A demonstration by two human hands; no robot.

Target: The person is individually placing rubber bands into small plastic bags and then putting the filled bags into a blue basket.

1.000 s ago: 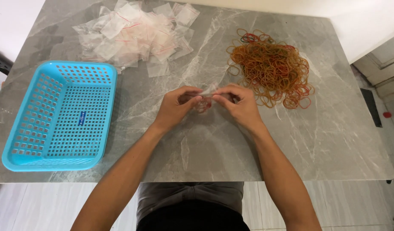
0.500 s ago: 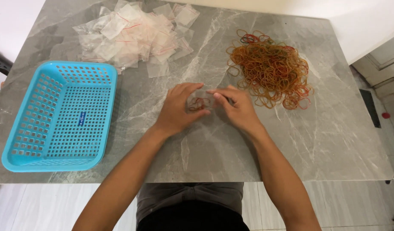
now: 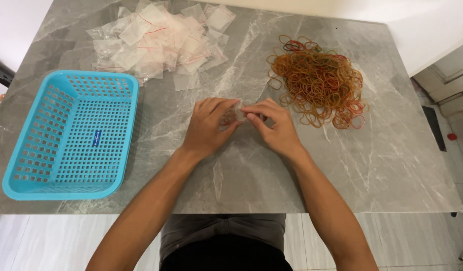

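I saw a grey white-veined marble desk (image 3: 392, 165), a sky-blue perforated basket (image 3: 71, 135) at its left edge, clear red-striped bags (image 3: 161, 40) at the far edge, orange, red and green rubber bands (image 3: 319, 80) toward the far right corner.

- One blue plastic basket (image 3: 71, 135) sits by the left edge of the grey marble tabletop (image 3: 392, 150).
- One heap of small clear bags (image 3: 161, 40) lies near the far edge; the bags overlap too much to count.
- One heap of rubber bands (image 3: 317, 88) lies toward the far right corner, too tangled to count.
- One small clear bag (image 3: 235, 114) is between two hands, the left hand (image 3: 209, 128) and the right hand (image 3: 274, 128), mid-table.
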